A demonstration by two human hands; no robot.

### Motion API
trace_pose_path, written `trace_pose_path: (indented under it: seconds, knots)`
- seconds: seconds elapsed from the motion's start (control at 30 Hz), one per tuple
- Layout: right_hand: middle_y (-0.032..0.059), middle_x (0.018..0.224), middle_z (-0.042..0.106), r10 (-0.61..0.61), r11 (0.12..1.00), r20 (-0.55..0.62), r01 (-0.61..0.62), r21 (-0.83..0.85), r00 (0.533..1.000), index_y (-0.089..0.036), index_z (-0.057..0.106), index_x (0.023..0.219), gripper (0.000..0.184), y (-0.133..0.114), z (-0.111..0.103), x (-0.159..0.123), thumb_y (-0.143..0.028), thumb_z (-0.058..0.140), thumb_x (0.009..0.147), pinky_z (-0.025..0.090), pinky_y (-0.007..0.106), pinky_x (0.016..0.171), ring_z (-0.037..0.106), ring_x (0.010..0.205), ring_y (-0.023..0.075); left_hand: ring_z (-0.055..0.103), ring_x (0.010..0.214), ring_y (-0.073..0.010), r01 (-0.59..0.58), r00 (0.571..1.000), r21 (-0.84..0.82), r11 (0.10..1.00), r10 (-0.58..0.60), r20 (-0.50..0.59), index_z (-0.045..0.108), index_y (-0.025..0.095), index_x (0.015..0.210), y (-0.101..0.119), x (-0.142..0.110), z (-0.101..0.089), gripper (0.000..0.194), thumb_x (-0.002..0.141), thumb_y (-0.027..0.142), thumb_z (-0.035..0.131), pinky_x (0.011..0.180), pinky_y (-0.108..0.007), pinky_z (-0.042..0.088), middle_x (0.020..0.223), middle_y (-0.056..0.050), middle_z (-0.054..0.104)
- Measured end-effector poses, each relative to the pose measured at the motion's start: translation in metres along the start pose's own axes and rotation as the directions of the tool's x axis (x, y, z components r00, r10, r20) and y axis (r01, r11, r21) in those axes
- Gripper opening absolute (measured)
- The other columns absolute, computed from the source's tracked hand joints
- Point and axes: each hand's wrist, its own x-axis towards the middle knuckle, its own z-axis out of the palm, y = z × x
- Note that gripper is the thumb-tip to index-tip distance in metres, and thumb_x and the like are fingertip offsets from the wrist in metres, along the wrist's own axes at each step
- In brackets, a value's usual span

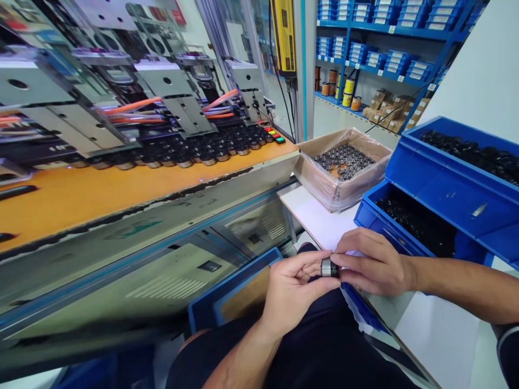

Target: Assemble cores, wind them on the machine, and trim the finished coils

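The left grip [298, 294] and right grip [373, 263] are pinching a small metal cylinder [329, 267] between them, while a white surface [312, 216] is holding a cardboard box [336, 189] at 1 o'clock, blue bins [446, 200] are sitting at 2 o'clock, and an orange machine bench [121, 194] is stretching along 10 o'clock.

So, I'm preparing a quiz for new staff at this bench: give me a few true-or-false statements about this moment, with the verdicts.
1. The left hand and right hand hold a small metal-banded cylindrical part between them. True.
2. The blue plastic bins at the right are empty. False: they hold heaps of small black parts.
3. The plastic-lined cardboard box holds many small parts. True.
4. The plastic-lined cardboard box stands on the floor. False: it stands on a white tabletop.
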Motion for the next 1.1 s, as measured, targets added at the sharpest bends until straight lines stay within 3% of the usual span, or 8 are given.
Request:
trace_pose_path:
  seconds: [0.4, 0.53, 0.67, 0.73, 0.83, 0.97, 1.03, 1.1]
  knots:
    - [0.0072, 0.079, 0.061, -0.064, 0.992, 0.048, 0.069, -0.105, 0.997, -0.007, 0.061, 0.104, 0.017, -0.002, -0.003, 0.001, -0.018, 0.058, 0.092, 0.056, 0.031, 0.063, 0.059, 0.074, 0.0156, 0.074, 0.065, -0.0195, 0.124, 0.992, -0.104, 0.987, -0.126, -0.014, 0.079, 0.018, 0.085, 0.012, -0.001, 0.005, 0.038, 0.050, 0.012, 0.090, 0.064, -0.026, 0.063, 0.074, -0.006, 0.078]
    - [0.0089, 0.078, 0.062, -0.098, 0.978, 0.035, 0.103, -0.183, 0.995, -0.004, 0.060, 0.106, 0.023, -0.001, -0.001, -0.002, -0.021, 0.059, 0.091, 0.056, 0.032, 0.062, 0.060, 0.073, 0.0173, 0.075, 0.067, -0.0184, 0.026, 0.992, -0.113, 0.993, -0.039, -0.117, 0.078, 0.018, 0.084, 0.003, -0.006, 0.018, 0.033, 0.053, 0.015, 0.089, 0.066, -0.025, 0.062, 0.074, -0.005, 0.078]
    - [0.0127, 0.087, 0.065, -0.085, 0.973, -0.031, 0.077, -0.216, 0.996, -0.005, 0.058, 0.111, 0.024, -0.003, 0.001, -0.003, -0.017, 0.053, 0.092, 0.060, 0.035, 0.067, 0.064, 0.084, 0.0202, 0.075, 0.076, -0.0193, -0.113, 0.973, 0.055, 0.992, 0.121, -0.197, 0.076, 0.017, 0.091, 0.001, -0.007, 0.024, 0.035, 0.058, 0.017, 0.088, 0.073, -0.027, 0.062, 0.082, -0.007, 0.078]
    - [0.0140, 0.093, 0.067, -0.040, 0.987, -0.058, 0.031, -0.155, 0.998, -0.007, 0.057, 0.111, 0.023, -0.006, 0.001, -0.003, -0.013, 0.054, 0.090, 0.061, 0.035, 0.072, 0.065, 0.091, 0.0205, 0.074, 0.081, -0.0199, -0.246, 0.946, 0.204, 0.947, 0.281, -0.162, 0.076, 0.019, 0.096, 0.006, -0.005, 0.018, 0.041, 0.058, 0.019, 0.089, 0.074, -0.027, 0.062, 0.090, -0.008, 0.078]
    - [0.0149, 0.092, 0.067, 0.013, 0.999, -0.052, -0.015, -0.044, 0.999, -0.006, 0.058, 0.107, 0.020, -0.009, 0.001, -0.001, -0.007, 0.057, 0.087, 0.062, 0.035, 0.075, 0.065, 0.090, 0.0198, 0.072, 0.080, -0.0185, -0.474, 0.861, 0.446, 0.759, 0.506, 0.055, 0.076, 0.022, 0.095, 0.017, 0.000, 0.005, 0.037, 0.060, 0.021, 0.088, 0.073, -0.027, 0.061, 0.090, -0.006, 0.076]
    - [0.0162, 0.088, 0.067, 0.041, 0.998, -0.048, -0.039, 0.053, 0.998, -0.003, 0.058, 0.103, 0.016, -0.012, 0.000, 0.000, -0.004, 0.057, 0.086, 0.062, 0.035, 0.076, 0.065, 0.086, 0.0197, 0.071, 0.069, -0.0156, -0.619, 0.751, 0.600, 0.507, 0.607, 0.261, 0.076, 0.024, 0.096, 0.025, 0.001, -0.003, 0.033, 0.065, 0.019, 0.085, 0.066, -0.024, 0.059, 0.085, -0.004, 0.076]
    - [0.0160, 0.088, 0.066, 0.048, 0.996, -0.050, -0.044, 0.080, 0.998, -0.003, 0.057, 0.105, 0.018, -0.012, -0.001, 0.000, -0.004, 0.055, 0.087, 0.062, 0.035, 0.075, 0.064, 0.086, 0.0196, 0.071, 0.067, -0.0158, -0.617, 0.742, 0.622, 0.482, 0.620, 0.256, 0.076, 0.025, 0.097, 0.024, -0.001, -0.002, 0.031, 0.068, 0.018, 0.083, 0.064, -0.025, 0.059, 0.084, -0.003, 0.076]
    - [0.0150, 0.090, 0.066, 0.059, 0.995, -0.047, -0.054, 0.087, 0.997, -0.005, 0.056, 0.109, 0.021, -0.011, -0.001, 0.000, -0.006, 0.053, 0.088, 0.061, 0.035, 0.075, 0.064, 0.087, 0.0191, 0.071, 0.067, -0.0162, -0.593, 0.758, 0.607, 0.528, 0.620, 0.202, 0.076, 0.026, 0.096, 0.019, -0.003, 0.000, 0.030, 0.069, 0.016, 0.082, 0.064, -0.026, 0.059, 0.083, -0.003, 0.076]
